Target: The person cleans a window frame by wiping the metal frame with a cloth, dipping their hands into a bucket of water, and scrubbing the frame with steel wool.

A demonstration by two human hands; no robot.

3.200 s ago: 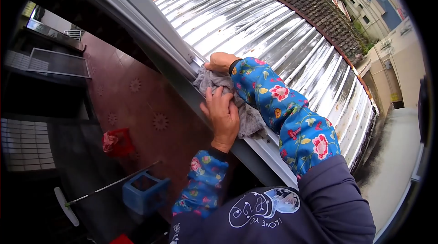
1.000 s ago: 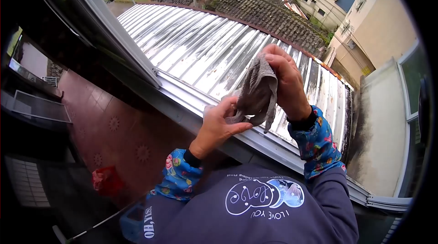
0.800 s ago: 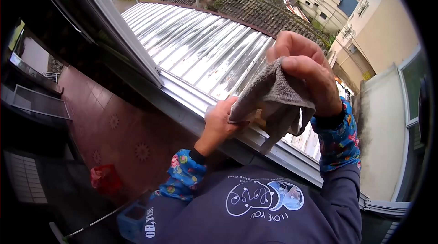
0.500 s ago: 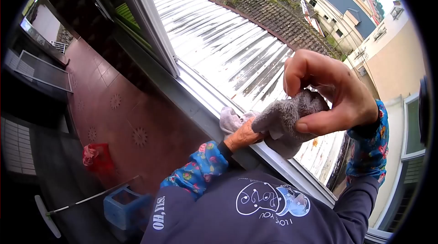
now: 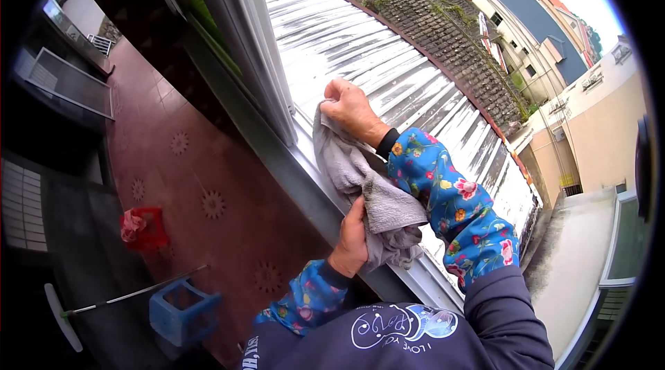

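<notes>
A grey cloth [image 5: 388, 205] hangs bunched over the white window sill track [image 5: 308, 155]. Its upper corner is pinched in my right hand [image 5: 352, 112], which is closed above the track near the upright window frame [image 5: 256, 44]. Lower down, my left hand [image 5: 352, 240] grips the cloth's near side, its thumb pointing up; its other fingers are hidden under the fabric. Both forearms wear blue floral sleeves, and the right one crosses over the sill.
Outside lies a ribbed metal roof [image 5: 388, 58], with tiled roofs [image 5: 450, 44] beyond. Inside, on the reddish tiled floor [image 5: 187, 183], are a red basket [image 5: 154, 228], a blue stool [image 5: 181, 313] and a long-handled tool [image 5: 138, 292].
My right hand has moved left and away from me, toward the window frame, carrying part of the cloth. The bunched cloth is now spread lower along the sill. The view has turned.
</notes>
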